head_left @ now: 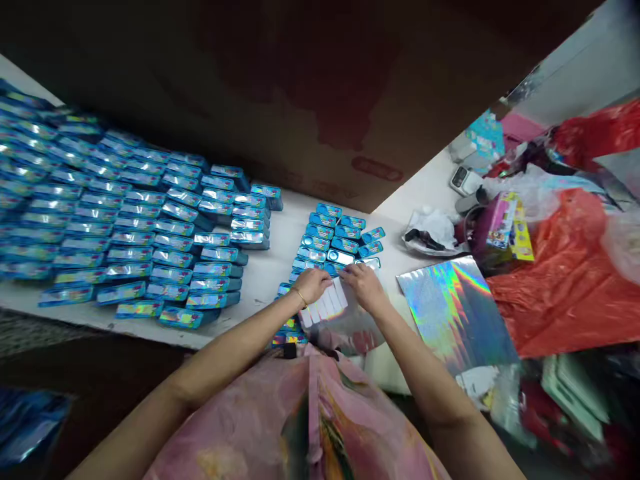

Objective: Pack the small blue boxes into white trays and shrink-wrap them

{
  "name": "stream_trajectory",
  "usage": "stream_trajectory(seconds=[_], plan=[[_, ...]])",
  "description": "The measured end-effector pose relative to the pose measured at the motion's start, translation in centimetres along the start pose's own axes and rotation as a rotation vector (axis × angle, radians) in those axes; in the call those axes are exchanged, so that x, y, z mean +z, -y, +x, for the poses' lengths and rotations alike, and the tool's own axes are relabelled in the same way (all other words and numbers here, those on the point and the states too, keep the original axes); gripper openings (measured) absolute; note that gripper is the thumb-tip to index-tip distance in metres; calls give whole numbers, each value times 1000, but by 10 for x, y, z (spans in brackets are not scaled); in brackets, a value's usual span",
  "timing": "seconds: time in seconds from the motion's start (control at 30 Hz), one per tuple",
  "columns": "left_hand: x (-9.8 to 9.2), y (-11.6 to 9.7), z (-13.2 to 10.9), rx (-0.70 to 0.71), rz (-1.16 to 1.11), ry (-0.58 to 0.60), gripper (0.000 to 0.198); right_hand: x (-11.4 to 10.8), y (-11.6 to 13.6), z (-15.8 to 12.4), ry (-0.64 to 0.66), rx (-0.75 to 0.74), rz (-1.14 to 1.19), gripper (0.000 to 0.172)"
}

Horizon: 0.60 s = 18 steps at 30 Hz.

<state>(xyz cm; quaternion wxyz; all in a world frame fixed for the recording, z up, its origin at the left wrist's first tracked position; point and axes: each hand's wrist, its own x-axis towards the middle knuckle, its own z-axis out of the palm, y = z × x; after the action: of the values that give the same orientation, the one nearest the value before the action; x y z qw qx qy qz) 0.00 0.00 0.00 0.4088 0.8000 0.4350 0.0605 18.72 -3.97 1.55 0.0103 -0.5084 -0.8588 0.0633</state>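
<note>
My left hand (311,287), with a thin bracelet at the wrist, grips the upper left edge of a sheet of white rectangular stickers (327,303). The sheet lies tilted in front of my body. My right hand (365,288) is beside it, fingertips pinched together close to the sheet's top right corner; whatever is between them is too small to make out. Just beyond both hands stand small blue boxes (319,231) in columns with their shiny narrow ends up. One of these, a blue box with a round mark (341,258), is right past my fingertips.
Rows of similar blue boxes (127,223) fill the table's left side. A large brown carton (280,87) rises behind. To the right are a holographic sheet (455,313), a red plastic bag (560,280), a crumpled white bag (433,230) and a small white device (466,180).
</note>
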Motion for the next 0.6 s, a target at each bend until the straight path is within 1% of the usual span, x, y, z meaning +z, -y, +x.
stream_trajectory(seconds=[0.17, 0.27, 0.3, 0.37, 0.5, 0.57, 0.6], plan=[[2, 0, -3, -72, -67, -60, 21, 12, 0, -19, -89, -83, -30, 31], [3, 3, -3, -96, -87, -80, 21, 6, 3, -23, -122, -82, 17, 26], [3, 4, -3, -95, -83, -85, 21, 0, 5, -23, -130, -61, 50, 24], [4, 7, -2, -95, -71, -110, 21, -19, 10, -23, -144, 9, 146, 20], [5, 13, -3, -88, -51, -169, 20, -67, 15, -12, -166, 190, 485, 13], [4, 15, -3, -69, -135, -220, 18, -80, 14, 1, -182, 314, 678, 11], [3, 15, -4, -63, -232, -259, 18, -82, 13, 10, -190, 385, 772, 11]])
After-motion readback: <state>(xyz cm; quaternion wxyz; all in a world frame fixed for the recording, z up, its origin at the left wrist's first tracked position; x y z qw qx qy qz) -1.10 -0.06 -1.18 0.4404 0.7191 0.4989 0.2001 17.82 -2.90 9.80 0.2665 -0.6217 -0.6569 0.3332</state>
